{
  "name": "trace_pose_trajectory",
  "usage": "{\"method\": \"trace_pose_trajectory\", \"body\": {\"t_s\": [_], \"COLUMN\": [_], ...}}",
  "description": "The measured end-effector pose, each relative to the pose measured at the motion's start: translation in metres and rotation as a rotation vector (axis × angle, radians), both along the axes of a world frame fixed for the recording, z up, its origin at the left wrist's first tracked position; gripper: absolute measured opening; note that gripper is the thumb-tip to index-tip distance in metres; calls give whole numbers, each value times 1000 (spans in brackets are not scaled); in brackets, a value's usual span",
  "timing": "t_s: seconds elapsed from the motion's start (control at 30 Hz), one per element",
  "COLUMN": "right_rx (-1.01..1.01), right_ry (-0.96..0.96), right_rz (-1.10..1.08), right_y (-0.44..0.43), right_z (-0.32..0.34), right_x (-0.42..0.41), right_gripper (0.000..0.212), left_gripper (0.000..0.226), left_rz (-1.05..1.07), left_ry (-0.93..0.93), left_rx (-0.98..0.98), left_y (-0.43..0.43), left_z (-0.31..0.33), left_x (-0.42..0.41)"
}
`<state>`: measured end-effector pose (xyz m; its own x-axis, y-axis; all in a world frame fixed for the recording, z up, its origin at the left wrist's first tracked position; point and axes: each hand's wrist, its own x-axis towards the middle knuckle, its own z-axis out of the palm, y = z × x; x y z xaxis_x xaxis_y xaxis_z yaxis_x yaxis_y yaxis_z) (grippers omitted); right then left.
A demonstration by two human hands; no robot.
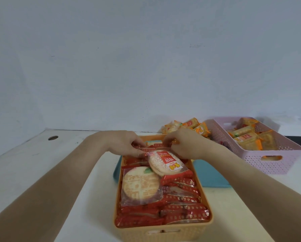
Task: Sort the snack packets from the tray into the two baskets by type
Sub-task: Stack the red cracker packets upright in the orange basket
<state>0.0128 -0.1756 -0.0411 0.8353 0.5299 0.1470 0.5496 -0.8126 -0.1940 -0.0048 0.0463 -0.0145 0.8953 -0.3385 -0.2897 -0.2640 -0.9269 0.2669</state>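
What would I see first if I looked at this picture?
Probably the orange basket in the middle, crammed with shiny red packets, with two round cracker packets lying on top. At its far end the left hand and right hand pinch a red packet between them. Off to the right, a pink basket holds orange packets.

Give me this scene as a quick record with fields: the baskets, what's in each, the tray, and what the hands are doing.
orange basket: nearest, packed with red packets
on top: two round cracker packets
pink basket: right, holds orange packets
teal tray: under the orange basket
loose pile: orange packets on the table, left of the pink basket
left hand: pinches red packets at the basket's far end
right hand: pinches packets there too
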Motion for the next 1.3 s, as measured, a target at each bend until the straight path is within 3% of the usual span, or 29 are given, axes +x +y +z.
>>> {"method": "trace_pose_trajectory", "body": {"t_s": [0.07, 0.13, 0.2, 0.27, 0.33, 0.47, 0.53, 0.63, 0.7, 0.83, 1.03, 1.17, 1.3], "right_rx": [196, 328, 193, 5, -21, 303, 503, 757, 823, 681, 387, -6, -248], "right_ry": [38, 248, 449, 454, 404, 482, 504, 475, 404, 266, 141, -33, -60], "right_rz": [26, 108, 175, 212, 197, 208, 159, 24, -45, -59, -58, -46, -86], "right_y": [-6, -15, -21, -21, -18, -28, -36, -41, -37, -20, -4, 2, 6], "right_z": [10, 25, 34, 31, 26, 32, 36, 39, 41, 36, 21, 12, 5], "right_x": [-10, -27, -43, -48, -47, -40, -34, -20, -12, 6, 16, 15, 10], "right_gripper": [31, 38, 58, 73, 75, 42, 44, 42, 38, 36, 26, 24, 32], "left_gripper": [51, 51, 42, 38, 37, 28, 22, 24, 29, 32, 18, 18, 24], "left_rz": [38, 39, 17, 8, 30, 43, 46, 26, 6, -10, -66, -71, -56], "left_ry": [19, -142, -283, -250, -235, -451, -498, -403, -338, -296, -143, -173, -336], "left_rx": [-100, -63, 44, 71, 65, -71, -212, -239, -179, -112, -255, -288, -221], "left_y": [3, 2, -2, -5, -5, -7, -11, -20, -28, -36, -29, -25, -17], "left_z": [2, -1, -10, -20, -26, -25, -22, -20, -22, -22, -27, -28, -23], "left_x": [-3, -5, -6, -8, -8, -7, -4, 3, 9, 15, 11, 10, 5]}}
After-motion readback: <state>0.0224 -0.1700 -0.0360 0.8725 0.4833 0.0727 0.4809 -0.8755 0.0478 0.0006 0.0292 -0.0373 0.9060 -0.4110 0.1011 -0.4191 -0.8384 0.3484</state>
